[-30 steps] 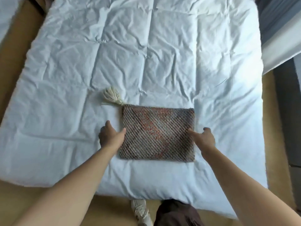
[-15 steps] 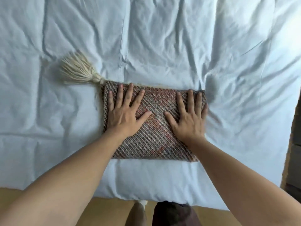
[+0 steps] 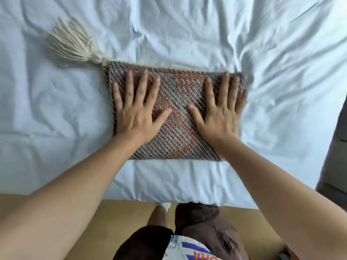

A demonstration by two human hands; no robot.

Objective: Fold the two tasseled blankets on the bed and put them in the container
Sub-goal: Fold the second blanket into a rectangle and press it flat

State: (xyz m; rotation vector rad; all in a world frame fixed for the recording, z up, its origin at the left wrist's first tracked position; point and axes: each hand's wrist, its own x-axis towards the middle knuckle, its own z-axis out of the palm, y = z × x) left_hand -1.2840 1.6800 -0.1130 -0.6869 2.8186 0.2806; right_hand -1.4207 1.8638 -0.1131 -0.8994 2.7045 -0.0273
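Wool in a diagonal weave of grey, cream and orange-red makes up the folded blanket (image 3: 176,117), a thick, neat rectangle lying flat on the white duvet (image 3: 262,44) near the bed's near edge. One cream tassel (image 3: 73,44) trails from its far left corner, fanned out on the duvet beyond and to the left of the left fingertips; a thin cream fringe shows along the far edge, just past the fingertips of both hands. The left hand (image 3: 137,113) lies palm down on the left half of the blanket, fingers (image 3: 129,85) spread wide and pointing away from the person, thumb angled in toward the middle. The right hand (image 3: 219,117) mirrors it on the right half, fingers (image 3: 224,87) spread, the little finger reaching the blanket's right edge, thumb pointing toward the left thumb with a strip of orange weave between the two. Both palms press flat on the fabric, gripping nothing. Both bare forearms run straight back from the wrists toward the camera, crossing the near edge of the blanket and the duvet. Below them the person's dark brown shorts (image 3: 210,231) and tan floor (image 3: 122,212) show.
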